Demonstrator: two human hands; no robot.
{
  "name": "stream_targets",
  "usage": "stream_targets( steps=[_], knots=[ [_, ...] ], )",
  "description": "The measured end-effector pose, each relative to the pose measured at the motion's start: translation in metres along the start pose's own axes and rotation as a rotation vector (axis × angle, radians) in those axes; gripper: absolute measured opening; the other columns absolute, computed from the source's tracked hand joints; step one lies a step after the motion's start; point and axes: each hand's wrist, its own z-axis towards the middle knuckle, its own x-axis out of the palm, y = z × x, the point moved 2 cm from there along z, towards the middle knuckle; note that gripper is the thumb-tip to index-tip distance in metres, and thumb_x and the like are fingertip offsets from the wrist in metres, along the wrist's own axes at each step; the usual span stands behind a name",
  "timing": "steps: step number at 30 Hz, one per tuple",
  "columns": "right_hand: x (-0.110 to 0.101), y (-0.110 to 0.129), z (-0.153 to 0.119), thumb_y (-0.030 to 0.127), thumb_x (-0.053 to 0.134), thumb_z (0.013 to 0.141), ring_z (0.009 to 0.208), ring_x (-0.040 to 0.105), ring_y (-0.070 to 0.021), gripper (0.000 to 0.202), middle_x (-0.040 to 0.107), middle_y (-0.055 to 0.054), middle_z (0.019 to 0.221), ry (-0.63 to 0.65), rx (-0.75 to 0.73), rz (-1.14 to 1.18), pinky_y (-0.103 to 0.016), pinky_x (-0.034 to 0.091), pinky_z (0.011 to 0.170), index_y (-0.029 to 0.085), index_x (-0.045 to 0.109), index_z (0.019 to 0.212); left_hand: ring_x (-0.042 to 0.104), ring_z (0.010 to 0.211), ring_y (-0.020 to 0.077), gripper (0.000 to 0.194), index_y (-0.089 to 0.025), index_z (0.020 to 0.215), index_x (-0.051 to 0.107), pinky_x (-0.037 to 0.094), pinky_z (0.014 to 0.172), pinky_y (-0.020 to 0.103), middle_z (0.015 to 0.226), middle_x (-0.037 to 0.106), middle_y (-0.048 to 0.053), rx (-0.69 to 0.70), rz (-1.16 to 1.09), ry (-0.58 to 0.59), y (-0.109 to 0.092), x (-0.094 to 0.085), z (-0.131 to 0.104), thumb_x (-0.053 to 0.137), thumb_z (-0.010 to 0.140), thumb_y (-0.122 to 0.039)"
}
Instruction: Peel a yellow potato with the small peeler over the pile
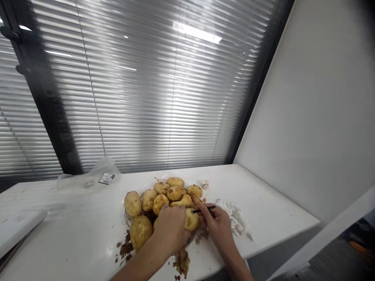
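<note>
Several yellow-brown potatoes lie in a heap on the white table, some on clear plastic. My left hand is closed at the front of the heap, against a pale potato; its fingertips are mostly hidden. A thin dark tool is pinched in my right hand, with its tip at that potato's upper side. A larger potato sits left of my left hand. Brown peelings are scattered in front of the heap.
A clear plastic bag with a label lies at the back left. Crumpled white tissue is right of my right hand, and a small crumpled piece lies behind the heap. A white flat object is at the far left. Blinds and a wall border the table.
</note>
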Motion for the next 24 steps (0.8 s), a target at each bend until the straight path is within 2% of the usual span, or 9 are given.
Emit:
stream_targets(
  steps=[3, 7, 14, 17, 21, 24],
  knots=[
    [-0.003, -0.0023, 0.0035, 0.064, 0.061, 0.077, 0.045, 0.055, -0.0154, 0.053, 0.066, -0.005, 0.054, 0.004, 0.018, 0.002, -0.025, 0.039, 0.041, 0.015, 0.069, 0.059, 0.064, 0.087, 0.0313, 0.03, -0.014, 0.093, 0.064, 0.046, 0.087, 0.042, 0.091, 0.07, 0.011, 0.004, -0.004, -0.018, 0.0009, 0.0029, 0.0008, 0.064, 0.067, -0.03],
    [-0.003, -0.0022, 0.004, 0.063, 0.062, 0.076, 0.043, 0.052, -0.0145, 0.052, 0.062, -0.003, 0.049, 0.016, 0.029, 0.011, -0.024, 0.037, 0.04, 0.015, 0.068, 0.058, 0.063, 0.088, 0.032, 0.03, -0.015, 0.092, 0.064, 0.046, 0.087, 0.043, 0.091, 0.07, 0.012, 0.009, 0.002, -0.03, 0.0014, 0.0054, 0.0013, 0.063, 0.066, -0.028],
    [-0.0028, -0.0026, -0.0013, 0.068, 0.06, 0.076, 0.042, 0.049, -0.0131, 0.056, 0.062, -0.004, 0.052, -0.024, 0.076, 0.078, -0.024, 0.035, 0.037, 0.015, 0.067, 0.058, 0.063, 0.089, 0.032, 0.029, -0.015, 0.093, 0.064, 0.046, 0.087, 0.042, 0.092, 0.07, 0.011, 0.005, -0.005, -0.023, 0.0025, 0.0065, -0.0004, 0.062, 0.068, -0.03],
    [-0.0027, -0.0057, -0.0016, 0.066, 0.062, 0.075, 0.04, 0.047, -0.0122, 0.054, 0.06, -0.002, 0.048, 0.016, 0.086, 0.081, -0.024, 0.034, 0.037, 0.015, 0.067, 0.056, 0.063, 0.09, 0.0322, 0.031, -0.015, 0.096, 0.063, 0.045, 0.087, 0.042, 0.093, 0.07, 0.011, -0.003, -0.004, -0.013, 0.0019, 0.0052, -0.0001, 0.062, 0.069, -0.03],
    [-0.0074, -0.0091, 0.001, 0.067, 0.063, 0.073, 0.038, 0.045, -0.0115, 0.054, 0.06, -0.002, 0.047, -0.027, 0.108, 0.065, -0.024, 0.032, 0.035, 0.015, 0.069, 0.059, 0.063, 0.091, 0.0323, 0.031, -0.014, 0.096, 0.063, 0.044, 0.089, 0.043, 0.094, 0.07, 0.012, 0.002, -0.002, 0.013, -0.0004, 0.001, 0.0001, 0.061, 0.07, -0.03],
    [-0.0058, -0.0071, 0.0006, 0.068, 0.061, 0.075, 0.037, 0.044, -0.0114, 0.056, 0.06, -0.003, 0.048, 0.001, 0.112, 0.075, -0.024, 0.032, 0.035, 0.015, 0.069, 0.06, 0.063, 0.091, 0.0327, 0.032, -0.013, 0.096, 0.063, 0.045, 0.09, 0.043, 0.094, 0.07, 0.012, 0.003, -0.001, 0.022, -0.0013, -0.0014, -0.0005, 0.063, 0.069, -0.031]
  ],
)
